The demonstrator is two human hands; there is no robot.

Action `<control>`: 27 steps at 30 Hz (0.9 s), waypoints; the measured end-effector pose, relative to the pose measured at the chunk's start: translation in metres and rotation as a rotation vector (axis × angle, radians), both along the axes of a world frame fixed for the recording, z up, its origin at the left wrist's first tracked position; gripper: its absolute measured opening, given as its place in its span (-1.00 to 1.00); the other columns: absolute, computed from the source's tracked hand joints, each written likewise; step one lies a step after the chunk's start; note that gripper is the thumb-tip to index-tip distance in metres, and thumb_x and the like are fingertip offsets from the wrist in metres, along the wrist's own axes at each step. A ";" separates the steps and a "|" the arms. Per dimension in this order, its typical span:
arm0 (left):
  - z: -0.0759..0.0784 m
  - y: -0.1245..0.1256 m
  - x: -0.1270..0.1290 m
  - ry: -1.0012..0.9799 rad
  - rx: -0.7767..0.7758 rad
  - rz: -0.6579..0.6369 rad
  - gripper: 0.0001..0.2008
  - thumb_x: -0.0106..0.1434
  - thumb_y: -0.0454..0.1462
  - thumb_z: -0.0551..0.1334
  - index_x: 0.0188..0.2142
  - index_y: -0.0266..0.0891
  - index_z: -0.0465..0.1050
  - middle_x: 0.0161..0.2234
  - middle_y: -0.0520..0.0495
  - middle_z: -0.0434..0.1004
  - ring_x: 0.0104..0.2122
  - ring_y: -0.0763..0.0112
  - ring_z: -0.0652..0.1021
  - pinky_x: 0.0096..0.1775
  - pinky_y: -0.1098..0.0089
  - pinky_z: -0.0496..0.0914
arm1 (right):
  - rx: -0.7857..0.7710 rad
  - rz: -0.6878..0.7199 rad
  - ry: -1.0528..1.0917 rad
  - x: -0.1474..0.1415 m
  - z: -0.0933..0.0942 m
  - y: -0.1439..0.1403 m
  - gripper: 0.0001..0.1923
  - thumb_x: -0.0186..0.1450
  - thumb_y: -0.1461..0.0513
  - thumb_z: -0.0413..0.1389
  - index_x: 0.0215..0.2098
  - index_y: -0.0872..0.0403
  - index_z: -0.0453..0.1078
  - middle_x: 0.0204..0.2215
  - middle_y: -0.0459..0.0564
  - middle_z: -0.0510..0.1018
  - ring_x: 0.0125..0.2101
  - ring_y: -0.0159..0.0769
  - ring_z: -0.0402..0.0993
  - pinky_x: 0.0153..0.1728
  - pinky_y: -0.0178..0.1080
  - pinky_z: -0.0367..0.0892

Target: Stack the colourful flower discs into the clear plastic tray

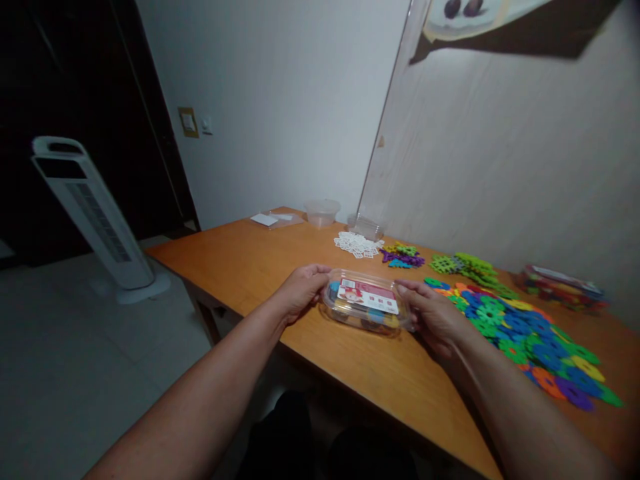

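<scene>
Between my two hands is a clear plastic box (360,320) with a red and white label on its lid. Blue, yellow and dark pieces show through its walls. My left hand (303,290) grips the left end, thumb along the lid's rim. My right hand (433,313) closes on the right end in the same way. The box is over the near part of the wooden table (240,257); whether it rests on the wood I cannot tell. To the right of my right hand lies a wide pile of colourful flat notched discs (530,340).
Behind the box are white lattice pieces (357,245), purple and yellow pieces (403,255) and green pieces (467,267). Along the wall stand a clear bowl (323,212), an open clear container (366,227) and a filled box (563,288). A tower fan (97,213) stands on the floor at left.
</scene>
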State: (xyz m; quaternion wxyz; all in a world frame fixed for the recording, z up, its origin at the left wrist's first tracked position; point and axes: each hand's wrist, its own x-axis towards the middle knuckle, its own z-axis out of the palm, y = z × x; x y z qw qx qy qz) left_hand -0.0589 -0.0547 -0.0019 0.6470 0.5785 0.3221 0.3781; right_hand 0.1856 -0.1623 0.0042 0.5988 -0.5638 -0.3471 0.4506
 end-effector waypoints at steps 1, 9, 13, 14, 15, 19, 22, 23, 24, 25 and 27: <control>0.000 0.000 0.000 -0.001 0.000 -0.008 -0.69 0.15 -0.18 0.33 -0.16 -0.35 0.49 -0.53 0.05 0.42 -0.66 0.68 0.22 -0.61 0.54 0.02 | 0.005 0.014 0.004 0.000 0.000 0.000 -0.56 0.09 0.13 0.40 -0.11 0.09 0.49 -0.59 -0.17 0.52 -0.75 -0.54 0.15 -0.77 -0.45 0.06; -0.003 0.003 0.000 0.020 -0.002 0.041 -0.67 0.11 -0.22 0.34 -0.15 -0.33 0.47 -0.52 0.06 0.43 -0.65 0.67 0.24 -0.60 0.54 0.05 | 0.059 0.068 0.013 0.003 -0.012 0.006 -0.64 0.13 0.04 0.38 -0.32 0.13 0.45 -0.65 -0.22 0.38 -0.71 -0.54 0.09 -0.75 -0.45 0.01; -0.005 0.007 0.002 0.024 -0.006 0.061 -0.70 0.11 -0.21 0.33 -0.19 -0.32 0.43 -0.54 0.09 0.40 -0.65 0.66 0.24 -0.60 0.55 0.06 | 0.082 0.062 0.024 0.006 -0.018 0.012 -0.63 0.15 0.01 0.35 -0.38 0.10 0.41 -0.66 -0.24 0.34 -0.71 -0.53 0.08 -0.75 -0.44 0.00; -0.005 0.008 0.003 0.023 -0.007 0.061 -0.72 0.12 -0.20 0.33 -0.21 -0.31 0.42 -0.55 0.09 0.39 -0.65 0.66 0.24 -0.60 0.56 0.05 | 0.085 0.062 0.028 0.007 -0.019 0.013 -0.63 0.15 0.00 0.35 -0.40 0.10 0.39 -0.66 -0.24 0.33 -0.71 -0.53 0.07 -0.75 -0.43 0.00; -0.005 0.009 0.003 0.022 -0.008 0.063 -0.73 0.12 -0.20 0.33 -0.23 -0.30 0.41 -0.55 0.10 0.38 -0.66 0.66 0.24 -0.61 0.56 0.05 | 0.087 0.062 0.031 0.007 -0.020 0.013 -0.62 0.15 0.00 0.35 -0.41 0.09 0.38 -0.67 -0.25 0.32 -0.71 -0.54 0.07 -0.75 -0.43 -0.01; -0.004 0.009 0.003 0.016 -0.014 0.067 -0.76 0.11 -0.23 0.31 -0.25 -0.28 0.39 -0.57 0.11 0.37 -0.66 0.65 0.24 -0.61 0.56 0.05 | 0.069 0.079 0.037 0.007 -0.020 0.013 -0.61 0.16 -0.01 0.35 -0.47 0.08 0.36 -0.69 -0.23 0.30 -0.71 -0.53 0.07 -0.74 -0.43 -0.01; -0.003 0.008 0.003 0.012 -0.022 0.073 -0.80 0.08 -0.29 0.27 -0.26 -0.27 0.38 -0.57 0.11 0.36 -0.67 0.64 0.25 -0.61 0.56 0.05 | 0.047 0.102 0.036 0.007 -0.018 0.012 -0.61 0.17 0.00 0.35 -0.50 0.09 0.36 -0.70 -0.21 0.29 -0.70 -0.52 0.08 -0.74 -0.42 0.00; -0.003 0.008 0.003 0.011 -0.024 0.074 -0.80 0.07 -0.31 0.25 -0.27 -0.27 0.38 -0.57 0.11 0.36 -0.67 0.64 0.25 -0.61 0.55 0.05 | 0.042 0.106 0.035 0.007 -0.018 0.012 -0.62 0.17 0.01 0.35 -0.49 0.09 0.36 -0.70 -0.21 0.30 -0.70 -0.52 0.08 -0.74 -0.42 0.00; -0.003 0.008 0.003 0.010 -0.025 0.074 -0.80 0.06 -0.32 0.24 -0.27 -0.27 0.37 -0.57 0.11 0.36 -0.67 0.63 0.25 -0.61 0.55 0.05 | 0.038 0.107 0.035 0.007 -0.017 0.011 -0.63 0.17 0.02 0.36 -0.48 0.09 0.37 -0.69 -0.21 0.30 -0.70 -0.52 0.08 -0.74 -0.42 -0.01; -0.003 0.007 0.002 0.009 -0.025 0.073 -0.80 0.05 -0.33 0.24 -0.27 -0.26 0.37 -0.57 0.11 0.36 -0.67 0.63 0.25 -0.61 0.55 0.05 | 0.034 0.108 0.036 0.007 -0.017 0.011 -0.64 0.17 0.03 0.36 -0.47 0.09 0.38 -0.69 -0.21 0.31 -0.71 -0.52 0.08 -0.75 -0.42 -0.02; -0.003 0.007 0.002 0.007 -0.024 0.072 -0.80 0.04 -0.34 0.24 -0.28 -0.26 0.37 -0.58 0.12 0.35 -0.67 0.63 0.25 -0.61 0.55 0.06 | 0.027 0.107 0.038 0.007 -0.017 0.012 -0.65 0.17 0.03 0.37 -0.44 0.10 0.39 -0.69 -0.22 0.31 -0.71 -0.52 0.07 -0.75 -0.42 -0.03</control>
